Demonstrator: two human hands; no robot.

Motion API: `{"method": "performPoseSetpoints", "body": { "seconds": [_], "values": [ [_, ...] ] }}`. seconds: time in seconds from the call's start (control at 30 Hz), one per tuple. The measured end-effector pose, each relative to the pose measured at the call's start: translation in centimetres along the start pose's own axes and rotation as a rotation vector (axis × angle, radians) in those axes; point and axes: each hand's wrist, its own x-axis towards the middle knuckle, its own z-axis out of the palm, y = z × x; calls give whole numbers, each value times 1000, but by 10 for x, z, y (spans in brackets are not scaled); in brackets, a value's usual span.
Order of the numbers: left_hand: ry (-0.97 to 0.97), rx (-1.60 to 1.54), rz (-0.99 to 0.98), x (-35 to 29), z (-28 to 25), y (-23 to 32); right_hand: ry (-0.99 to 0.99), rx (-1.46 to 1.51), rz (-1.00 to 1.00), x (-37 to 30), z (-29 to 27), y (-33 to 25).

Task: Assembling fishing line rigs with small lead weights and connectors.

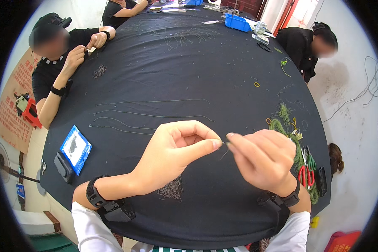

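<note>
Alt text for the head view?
The wearer's left hand and right hand pinch close together at a thin strand above a black-covered table. Loose strands lie beyond, red-handled scissors at right, blue-edged packet at left; other people are nearby.

Blue bin (237, 23) set near far end of black tablecloth (189, 75). Red stool (31, 114) placed at left. Cable (357, 98) hung against white wall (355, 138). Person in black (295, 43) seen bent over at right.
</note>
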Motion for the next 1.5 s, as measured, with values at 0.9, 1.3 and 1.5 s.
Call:
{"method": "performPoseSetpoints", "body": {
  "seconds": [0.9, 1.3, 1.5],
  "values": [
    [60, 129, 191, -6, 1, 4, -289, 1035, 839, 3, -1, 4],
    [17, 42, 183, -4, -1, 3, -364, 1045, 857, 3, 0, 2],
    [39, 17, 236, -4, 0, 0, -327, 1213, 907, 0, 0, -4]
  ]
}}
